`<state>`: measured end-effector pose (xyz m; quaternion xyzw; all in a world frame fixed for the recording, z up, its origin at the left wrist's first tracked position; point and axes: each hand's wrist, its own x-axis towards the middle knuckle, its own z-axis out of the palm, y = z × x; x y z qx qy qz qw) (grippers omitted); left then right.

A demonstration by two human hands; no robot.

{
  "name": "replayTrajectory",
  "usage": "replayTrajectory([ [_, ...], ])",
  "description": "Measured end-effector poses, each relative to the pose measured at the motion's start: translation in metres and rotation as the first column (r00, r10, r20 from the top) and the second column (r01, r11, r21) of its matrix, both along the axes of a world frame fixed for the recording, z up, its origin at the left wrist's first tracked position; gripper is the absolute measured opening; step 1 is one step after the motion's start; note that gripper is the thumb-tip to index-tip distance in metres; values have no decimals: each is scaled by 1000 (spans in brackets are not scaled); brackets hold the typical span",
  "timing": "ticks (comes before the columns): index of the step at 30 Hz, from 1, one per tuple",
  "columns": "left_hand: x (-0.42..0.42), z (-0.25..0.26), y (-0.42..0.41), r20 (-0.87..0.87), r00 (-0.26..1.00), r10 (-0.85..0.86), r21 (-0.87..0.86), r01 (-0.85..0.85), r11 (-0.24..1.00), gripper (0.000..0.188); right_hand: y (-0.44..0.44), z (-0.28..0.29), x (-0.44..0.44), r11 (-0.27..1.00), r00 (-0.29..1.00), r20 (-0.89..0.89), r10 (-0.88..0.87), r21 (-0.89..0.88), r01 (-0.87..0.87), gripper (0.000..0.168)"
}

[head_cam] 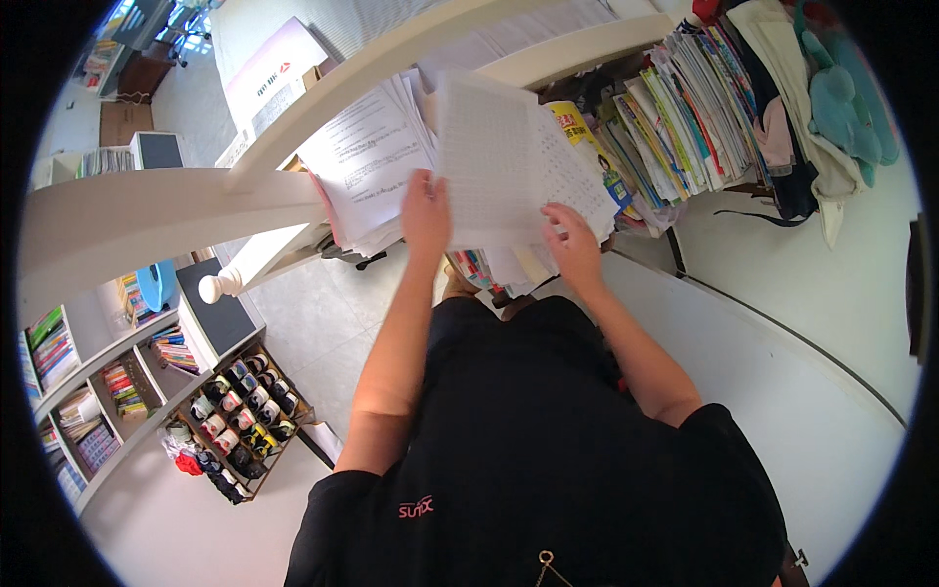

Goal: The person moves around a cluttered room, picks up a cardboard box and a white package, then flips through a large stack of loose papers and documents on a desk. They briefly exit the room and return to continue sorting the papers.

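A printed sheaf of paper [488, 161], blurred, is held between my two hands over the shelf top. My left hand [427, 220] is at its left edge, with the thumb on the near side. At its lower right edge are the curled fingers of my right hand [574, 246]. Under and to the right of the sheaf lie more printed sheets [576, 172]. To the left rests a thick, uneven pile of printed papers [370, 158]. A yellow and blue booklet [587, 147] shows beyond the right-hand sheets.
A row of upright books and magazines [682, 110] stands at the right, beside hanging cloth bags [796, 125]. White bed rails [352, 81] cross above the papers, and a printed box [275, 70] sits behind them. Below left are a shoe rack [249, 411] and a bookshelf [125, 389].
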<state>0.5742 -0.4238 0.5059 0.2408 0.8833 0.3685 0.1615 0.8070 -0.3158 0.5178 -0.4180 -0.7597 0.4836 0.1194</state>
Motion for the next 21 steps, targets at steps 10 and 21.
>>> replayTrajectory([
  [10,-155,-15,-71,-303,953,3,-245,-81,966,67,13,-38,-11,943,943,325,67,289,-167,57],
  [21,-97,-29,-40,-396,855,-335,-297,226,928,64,-15,-38,-23,819,928,363,87,504,-274,54],
])
